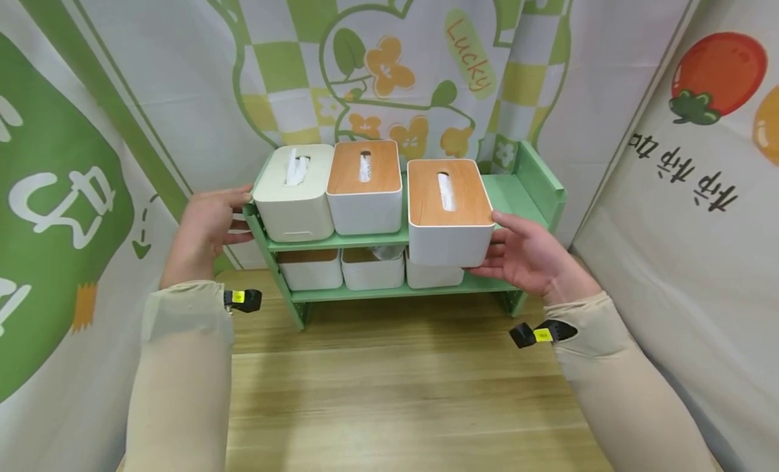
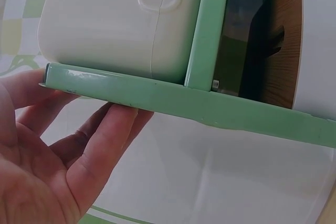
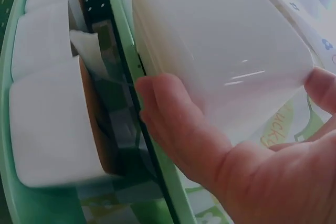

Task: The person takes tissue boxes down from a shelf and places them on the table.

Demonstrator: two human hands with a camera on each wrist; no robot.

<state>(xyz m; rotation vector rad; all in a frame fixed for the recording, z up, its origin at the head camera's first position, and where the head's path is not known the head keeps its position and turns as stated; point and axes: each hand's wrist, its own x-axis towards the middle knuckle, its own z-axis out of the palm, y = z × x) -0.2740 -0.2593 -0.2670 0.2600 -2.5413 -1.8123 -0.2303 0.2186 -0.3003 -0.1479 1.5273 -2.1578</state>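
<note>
My right hand (image 1: 526, 255) grips a white tissue box with a wood-look lid (image 1: 450, 245), thumb at its upper right edge and fingers against its lower side. This box overlaps the front edge of the green two-tier shelf (image 1: 365, 295). In the right wrist view, the fingers (image 3: 173, 108) lie along the box's white wall. My left hand (image 1: 209, 218) touches the outer side of the shelf's left end, its fingertips against the green panel (image 2: 131, 94). Just inside that panel stands a cream tissue box (image 1: 295, 211), and beside it another white box with a wood-look lid (image 1: 367, 211).
Several white boxes line the lower tier, including the left box (image 1: 310, 272) and the middle box (image 1: 372, 272). A raised green end panel (image 1: 538, 181) closes the shelf's right side. Wood-look flooring (image 1: 389, 384) lies in front, and a printed curtain (image 1: 426, 66) hangs behind.
</note>
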